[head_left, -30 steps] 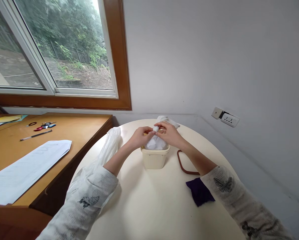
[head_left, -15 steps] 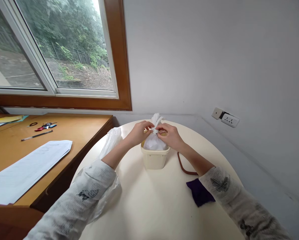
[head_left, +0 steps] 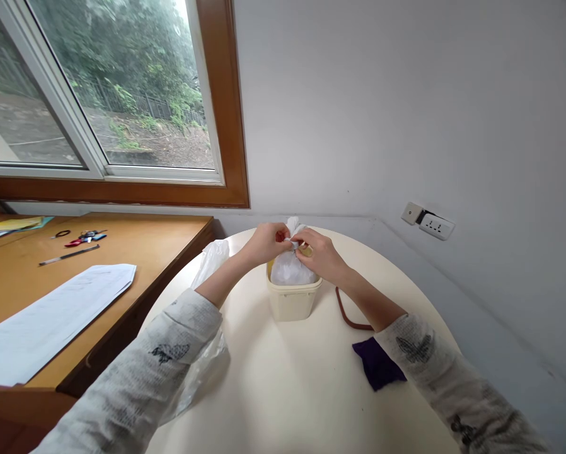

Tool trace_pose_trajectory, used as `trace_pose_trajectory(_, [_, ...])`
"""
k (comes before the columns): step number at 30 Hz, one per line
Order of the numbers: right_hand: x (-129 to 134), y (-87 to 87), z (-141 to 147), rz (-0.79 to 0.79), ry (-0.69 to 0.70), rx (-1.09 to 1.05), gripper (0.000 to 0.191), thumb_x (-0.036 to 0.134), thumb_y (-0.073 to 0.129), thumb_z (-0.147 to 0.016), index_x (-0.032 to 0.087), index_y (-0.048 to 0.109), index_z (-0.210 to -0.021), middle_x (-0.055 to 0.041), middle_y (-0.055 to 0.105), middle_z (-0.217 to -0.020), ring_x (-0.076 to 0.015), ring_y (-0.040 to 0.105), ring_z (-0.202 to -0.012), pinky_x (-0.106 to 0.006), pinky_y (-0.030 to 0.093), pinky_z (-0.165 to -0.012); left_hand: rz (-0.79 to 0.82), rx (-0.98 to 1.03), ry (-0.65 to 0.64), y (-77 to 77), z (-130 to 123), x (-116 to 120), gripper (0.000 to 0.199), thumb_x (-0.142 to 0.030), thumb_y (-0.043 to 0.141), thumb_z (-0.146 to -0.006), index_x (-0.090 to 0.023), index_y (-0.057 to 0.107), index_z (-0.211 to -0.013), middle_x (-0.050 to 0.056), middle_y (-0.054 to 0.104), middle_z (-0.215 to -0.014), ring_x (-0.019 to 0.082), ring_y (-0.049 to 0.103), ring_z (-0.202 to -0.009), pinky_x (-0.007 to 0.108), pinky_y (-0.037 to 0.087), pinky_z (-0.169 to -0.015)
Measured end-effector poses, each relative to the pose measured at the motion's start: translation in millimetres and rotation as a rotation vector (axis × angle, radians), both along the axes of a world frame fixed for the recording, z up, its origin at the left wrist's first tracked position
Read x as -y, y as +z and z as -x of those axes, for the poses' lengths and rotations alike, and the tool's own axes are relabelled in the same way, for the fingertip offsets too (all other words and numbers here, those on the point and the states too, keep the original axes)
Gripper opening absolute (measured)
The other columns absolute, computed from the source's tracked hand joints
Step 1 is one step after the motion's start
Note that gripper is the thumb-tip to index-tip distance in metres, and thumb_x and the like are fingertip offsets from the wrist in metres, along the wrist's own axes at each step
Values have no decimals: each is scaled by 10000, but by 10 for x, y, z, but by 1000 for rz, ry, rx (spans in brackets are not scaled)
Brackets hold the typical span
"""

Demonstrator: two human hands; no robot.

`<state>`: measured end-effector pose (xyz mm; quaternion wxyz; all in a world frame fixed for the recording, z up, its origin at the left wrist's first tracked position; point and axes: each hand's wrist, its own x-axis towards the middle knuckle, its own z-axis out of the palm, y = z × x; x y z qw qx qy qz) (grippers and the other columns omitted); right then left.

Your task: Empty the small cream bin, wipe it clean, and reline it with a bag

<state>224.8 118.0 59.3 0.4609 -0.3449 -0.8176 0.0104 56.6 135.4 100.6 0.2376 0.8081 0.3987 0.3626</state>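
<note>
A white plastic bag (head_left: 292, 270) bulges out of a cream rectangular tub (head_left: 293, 304) on the round white table (head_left: 302, 391). Its neck is gathered and twisted, with a loose tuft standing up above the hands. My left hand (head_left: 270, 243) pinches the neck from the left. From the right, my right hand (head_left: 321, 253) grips the same neck, its fingertips close to those of my left hand. The inside of the tub is mostly hidden by the bag.
Another clear-white plastic bag (head_left: 207, 359) lies partly under my left forearm. A brown band (head_left: 346, 318) and a dark purple cloth (head_left: 379, 364) are near my right forearm. On the wooden desk (head_left: 155, 252) at left are papers (head_left: 60, 321), a pen (head_left: 69, 255) and keys (head_left: 88, 237).
My left hand has risen slightly and its fingers have curled in at the bag's neck. My right hand has shifted a little up. The tuft sits slightly lower.
</note>
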Motion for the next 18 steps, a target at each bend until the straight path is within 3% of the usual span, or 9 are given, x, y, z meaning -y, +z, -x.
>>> trace_pose_trajectory(4, [18,55,-7,-37,23,-14,240,61,450,-736,210,556,-891,-31,589,-870,-145,550,-762,-278,455,-685,178,166,-53,-40,-4,-49,73,-210,533,-634,-150,550,-595,-23,520,-559,98,494,-548,221,381,-535])
trace_pose_trajectory(11, [-26,111,-63,-36,69,5,212,65,437,-767,217,544,-870,-26,582,-876,-141,545,-778,-279,455,-700,305,260,-90,-94,10,-118,95,-214,503,-663,-141,556,-634,-12,524,-563,88,512,-535,238,451,-569])
trace_pose_trajectory(14, [-19,135,-71,29,33,16,197,67,462,-754,208,542,-866,-25,581,-863,-136,535,-736,-272,451,-664,284,215,-100,-45,19,-91,86,-192,538,-642,-144,575,-702,-3,558,-609,107,543,-572,239,457,-558])
trace_pose_trajectory(18, [28,211,-48,2,43,75,195,59,479,-729,204,537,-848,-31,584,-848,-163,520,-788,-294,437,-686,126,35,-78,55,26,-42,85,-172,529,-633,-150,582,-695,-6,573,-607,103,534,-550,220,426,-523])
